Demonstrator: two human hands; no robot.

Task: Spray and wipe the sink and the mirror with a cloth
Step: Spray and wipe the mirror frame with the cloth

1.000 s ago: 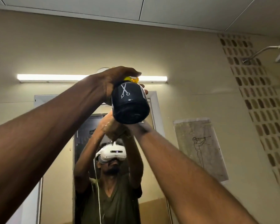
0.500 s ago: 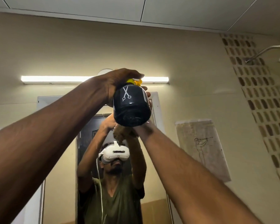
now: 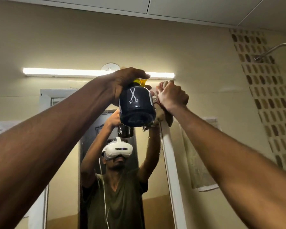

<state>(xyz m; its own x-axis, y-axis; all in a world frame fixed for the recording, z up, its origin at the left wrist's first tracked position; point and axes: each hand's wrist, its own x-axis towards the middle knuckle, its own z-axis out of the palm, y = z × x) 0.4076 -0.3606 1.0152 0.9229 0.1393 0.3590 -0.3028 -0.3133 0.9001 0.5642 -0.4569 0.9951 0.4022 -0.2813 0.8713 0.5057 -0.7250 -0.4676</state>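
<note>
I am looking up along both raised arms. My left hand is gripping the top of one dark spray bottle, fingers curled over its yellow trigger head; the bottle's base is facing me and a white scissors mark is showing on its side. My right hand is clenching one brownish cloth, bunched in the fist just beside the bottle, at the top right corner of the mirror. The cloth is hanging out below the fist and over the mirror's white frame.

The bottle is sitting between me and the upper glass, blocking that part of the mirror; both forearms are crossing much of the rest. Below my hands the glass is reflecting a person in a white headset and an olive shirt, with the bottle's reflection above it.

Above both hands one long tube light is glowing on the wall. Below and to the right of my right hand one paper poster is hanging. Further right, one strip of patterned tiles is running down the wall, with one shower arm above it.
</note>
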